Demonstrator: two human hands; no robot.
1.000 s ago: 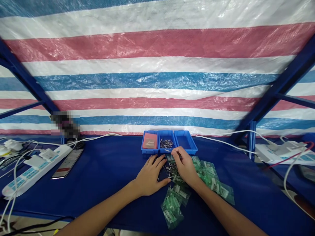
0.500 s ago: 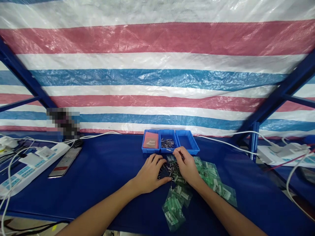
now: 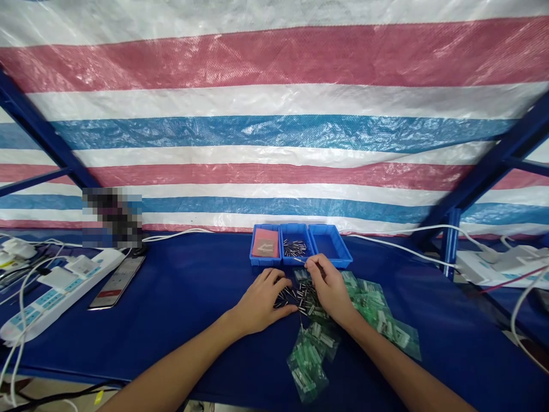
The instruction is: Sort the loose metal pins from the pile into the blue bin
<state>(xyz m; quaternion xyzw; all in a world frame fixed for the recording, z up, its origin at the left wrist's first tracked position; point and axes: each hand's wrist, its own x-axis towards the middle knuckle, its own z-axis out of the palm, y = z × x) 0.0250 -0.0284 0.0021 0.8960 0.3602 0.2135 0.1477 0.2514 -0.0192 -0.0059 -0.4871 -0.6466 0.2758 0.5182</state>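
Note:
My right hand (image 3: 330, 286) pinches a thin metal pin (image 3: 299, 260) between thumb and forefinger, near the front edge of the middle blue bin (image 3: 295, 229). A heap of small dark and silvery metal pins (image 3: 302, 294) lies on the blue table between my hands. Curved around the heap's left side, my left hand (image 3: 263, 300) has its thumb and fingers apart, holding nothing that shows. More pins (image 3: 295, 248) lie inside the middle bin. Clear plastic bags with green and white contents (image 3: 306, 360) spread in front of and beside my right hand.
The left blue bin (image 3: 253, 258) holds a pink block with pale pieces on it. Beside the middle one stands the right blue bin (image 3: 332, 243). A phone (image 3: 115, 283) and white power strip (image 3: 55, 297) are at left, another power strip (image 3: 480, 269) at right.
The view has shifted slightly, so the bins and bags sit a little further right. My hands keep nearly the same pose, the right one still pinching the pin.

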